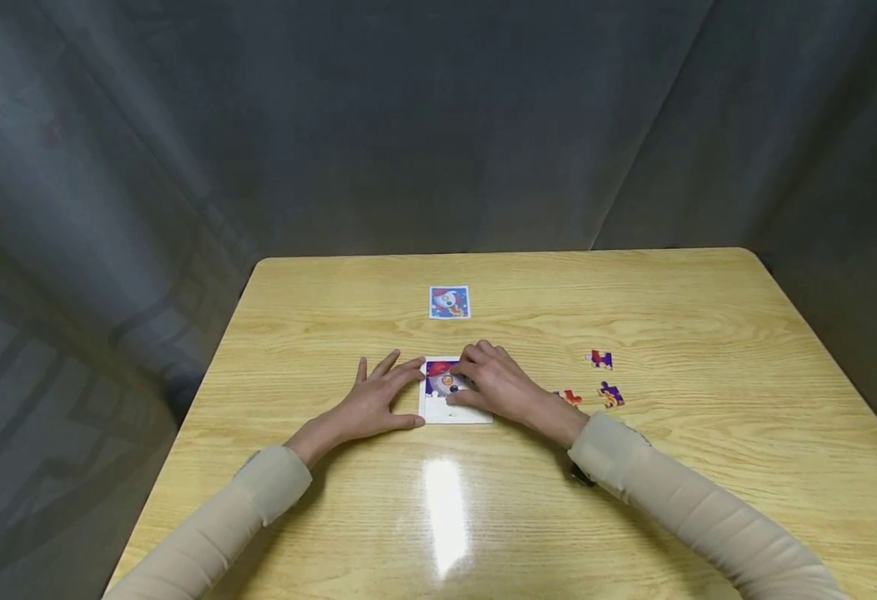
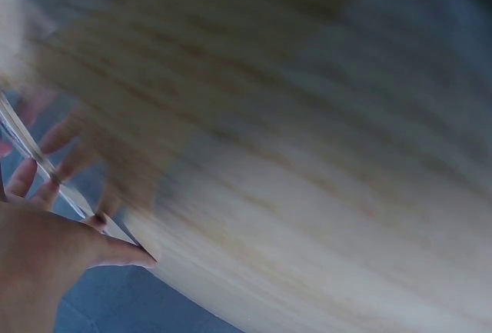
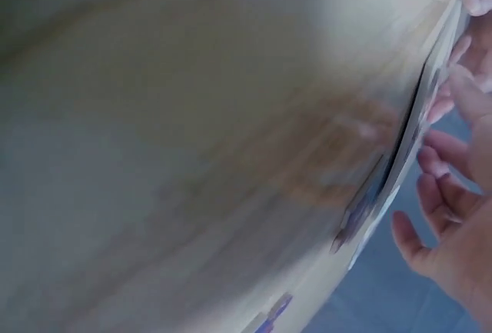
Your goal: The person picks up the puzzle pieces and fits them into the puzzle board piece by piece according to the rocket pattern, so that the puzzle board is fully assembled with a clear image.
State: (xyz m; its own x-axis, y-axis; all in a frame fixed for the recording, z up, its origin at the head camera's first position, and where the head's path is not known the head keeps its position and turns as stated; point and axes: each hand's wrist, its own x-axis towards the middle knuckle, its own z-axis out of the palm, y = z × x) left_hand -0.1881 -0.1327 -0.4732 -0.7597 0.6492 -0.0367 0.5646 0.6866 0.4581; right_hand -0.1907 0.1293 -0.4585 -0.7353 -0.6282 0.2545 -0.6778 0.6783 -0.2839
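Observation:
A small white puzzle tray [image 1: 435,410] lies on the table, partly filled with joined pieces showing a grey animal face and a red cap. My left hand [image 1: 373,406] has its fingers spread, with fingertips and thumb touching the tray's left side. Over the tray's right part, my right hand [image 1: 500,385] pinches a puzzle piece [image 1: 453,388] between thumb and index finger, its other fingers curled. That hand hides the tray's upper right part. Both wrist views look nearly level along the tabletop, showing the left hand [image 2: 38,252] and right hand [image 3: 453,233] at the tray's thin edge.
Loose puzzle pieces lie to the right: a red and purple piece [image 1: 600,359], a purple and orange piece [image 1: 611,394] and a red piece [image 1: 572,397] beside the right wrist. A square picture card [image 1: 449,302] lies beyond the tray. Dark grey curtains [image 1: 438,125] surround the wooden table [image 1: 318,308].

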